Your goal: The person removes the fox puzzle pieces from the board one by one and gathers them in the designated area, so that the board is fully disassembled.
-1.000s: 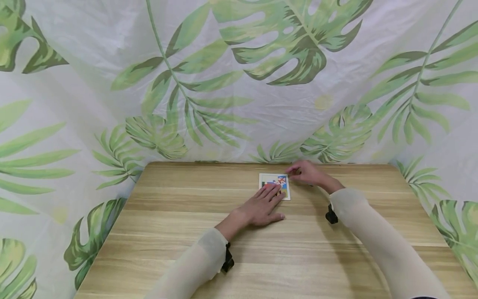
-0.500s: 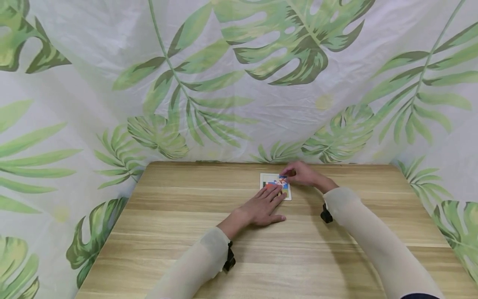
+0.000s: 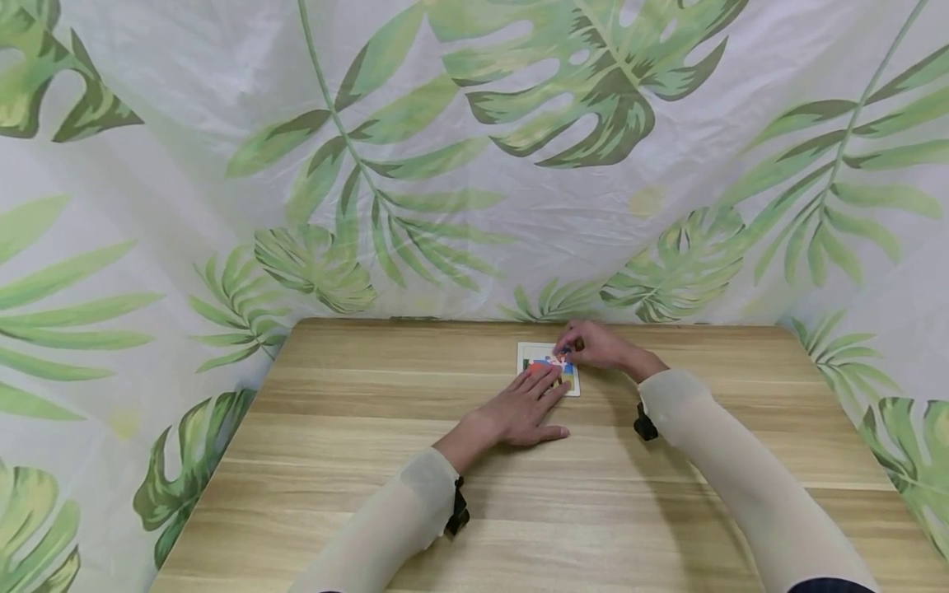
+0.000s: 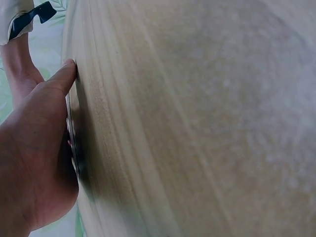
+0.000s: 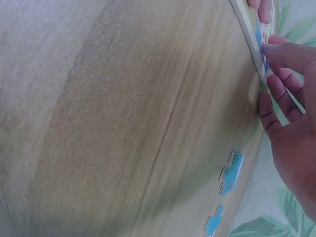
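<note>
A small white-framed picture puzzle board (image 3: 528,355) lies flat near the far middle of the wooden table (image 3: 356,461). My left hand (image 3: 539,389) rests flat on the table, its straight fingers pressing the board's near edge. My right hand (image 3: 572,352) reaches in from the right and pinches a small blue puzzle piece (image 3: 566,357) down onto the board's right side. In the right wrist view my right hand's fingertips (image 5: 270,49) meet the board's edge (image 5: 247,37). The left wrist view shows my left hand (image 4: 66,98) pressed flat against the table.
Two loose blue puzzle pieces (image 5: 231,172) (image 5: 214,224) lie on the table to the right of the board, seen only in the right wrist view. A leaf-printed cloth (image 3: 474,165) hangs round the table's back and sides.
My right hand has moved left from beside the board to over its right side, bringing the piece onto it. The left hand has stayed on the board.
</note>
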Motion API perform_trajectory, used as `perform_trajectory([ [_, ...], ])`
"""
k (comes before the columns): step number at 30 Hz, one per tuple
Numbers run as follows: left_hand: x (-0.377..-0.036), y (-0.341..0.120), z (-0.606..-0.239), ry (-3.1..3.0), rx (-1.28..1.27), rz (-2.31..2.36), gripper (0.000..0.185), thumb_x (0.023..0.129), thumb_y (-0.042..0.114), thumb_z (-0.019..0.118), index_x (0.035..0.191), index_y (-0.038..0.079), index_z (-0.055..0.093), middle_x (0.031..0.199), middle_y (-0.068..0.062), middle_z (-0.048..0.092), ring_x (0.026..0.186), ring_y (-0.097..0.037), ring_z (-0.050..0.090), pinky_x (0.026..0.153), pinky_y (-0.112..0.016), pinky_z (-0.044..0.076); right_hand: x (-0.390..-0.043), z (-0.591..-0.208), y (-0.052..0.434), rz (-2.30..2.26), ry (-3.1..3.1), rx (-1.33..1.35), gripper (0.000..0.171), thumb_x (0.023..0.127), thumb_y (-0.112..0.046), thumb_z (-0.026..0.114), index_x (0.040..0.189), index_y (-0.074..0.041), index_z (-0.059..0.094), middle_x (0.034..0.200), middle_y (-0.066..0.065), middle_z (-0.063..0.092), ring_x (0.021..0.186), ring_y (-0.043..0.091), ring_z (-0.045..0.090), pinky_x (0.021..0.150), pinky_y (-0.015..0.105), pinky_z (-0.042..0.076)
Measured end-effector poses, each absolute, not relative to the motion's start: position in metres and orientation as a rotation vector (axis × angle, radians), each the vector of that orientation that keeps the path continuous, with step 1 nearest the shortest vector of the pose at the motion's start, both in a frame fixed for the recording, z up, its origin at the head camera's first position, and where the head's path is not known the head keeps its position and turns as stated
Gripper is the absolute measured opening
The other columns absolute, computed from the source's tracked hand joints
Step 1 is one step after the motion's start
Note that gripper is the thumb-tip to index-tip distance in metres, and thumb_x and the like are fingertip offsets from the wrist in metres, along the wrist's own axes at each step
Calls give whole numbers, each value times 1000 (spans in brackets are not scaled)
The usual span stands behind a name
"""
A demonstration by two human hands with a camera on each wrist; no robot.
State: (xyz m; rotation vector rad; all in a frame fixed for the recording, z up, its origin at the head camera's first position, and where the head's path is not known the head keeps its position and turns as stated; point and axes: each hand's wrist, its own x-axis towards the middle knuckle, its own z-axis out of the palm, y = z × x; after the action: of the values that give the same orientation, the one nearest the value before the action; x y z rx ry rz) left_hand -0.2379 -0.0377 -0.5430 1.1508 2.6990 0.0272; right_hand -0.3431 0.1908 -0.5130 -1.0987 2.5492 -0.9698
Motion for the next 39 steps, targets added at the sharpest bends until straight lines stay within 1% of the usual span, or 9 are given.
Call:
perform_trajectory([
  [4, -235, -38, -535, 2701, 1153, 3, 84, 107, 70, 35, 172, 19, 15, 179, -8, 2, 165, -24, 1, 133, -45, 5, -344, -513, 190, -957, 2553, -1109, 14, 93, 6, 74, 104, 1, 82, 108, 16, 68, 96, 29, 64, 83, 40, 55],
  [10, -233, -39, -531, 2721, 1165, 5, 84, 107, 69, 35, 172, 18, 18, 179, -10, 8, 165, -25, 5, 133, -46, 9, -344, -513, 189, -954, 2552, -1124, 13, 94, 5, 74, 104, 1, 81, 109, 16, 69, 99, 31, 65, 85, 45, 55],
  [19, -233, -39, -530, 2718, 1165, 0, 83, 108, 68, 36, 172, 19, 18, 179, -10, 7, 165, -26, 5, 133, -47, 9, -346, -516, 190, -959, 2541, -1119, 13, 93, 6, 74, 103, 0, 81, 109, 15, 69, 99, 29, 63, 83, 43, 54],
  [27, -234, -38, -536, 2701, 1135, 14, 85, 107, 70, 34, 172, 21, 15, 179, -7, 2, 165, -24, 0, 133, -45, 5, -345, -516, 189, -977, 2520, -1090, 14, 93, 8, 72, 102, 0, 80, 109, 16, 68, 96, 29, 61, 81, 41, 52],
  [32, -235, -38, -537, 2692, 1130, 15, 85, 107, 71, 34, 172, 21, 13, 180, -7, 0, 165, -23, -2, 133, -45, 3, -344, -515, 189, -965, 2514, -1088, 13, 92, 7, 72, 101, 0, 79, 108, 17, 67, 93, 30, 59, 79, 36, 49],
  [34, -234, -38, -536, 2699, 1137, 19, 85, 107, 70, 35, 172, 21, 15, 179, -8, 2, 165, -24, 0, 133, -45, 4, -344, -514, 189, -953, 2520, -1090, 13, 92, 7, 72, 101, 0, 79, 108, 17, 67, 92, 30, 59, 78, 34, 48],
  [37, -234, -38, -534, 2702, 1140, 27, 84, 107, 69, 36, 172, 20, 16, 179, -8, 4, 165, -24, 2, 133, -46, 6, -344, -514, 188, -943, 2524, -1095, 14, 92, 7, 73, 102, 0, 79, 109, 17, 68, 93, 31, 59, 79, 36, 48],
  [39, -233, -38, -533, 2704, 1142, 24, 84, 108, 69, 36, 172, 20, 16, 179, -9, 5, 165, -25, 3, 133, -46, 6, -344, -514, 188, -945, 2525, -1104, 14, 91, 7, 73, 102, 1, 79, 108, 18, 68, 94, 32, 59, 80, 38, 49],
])
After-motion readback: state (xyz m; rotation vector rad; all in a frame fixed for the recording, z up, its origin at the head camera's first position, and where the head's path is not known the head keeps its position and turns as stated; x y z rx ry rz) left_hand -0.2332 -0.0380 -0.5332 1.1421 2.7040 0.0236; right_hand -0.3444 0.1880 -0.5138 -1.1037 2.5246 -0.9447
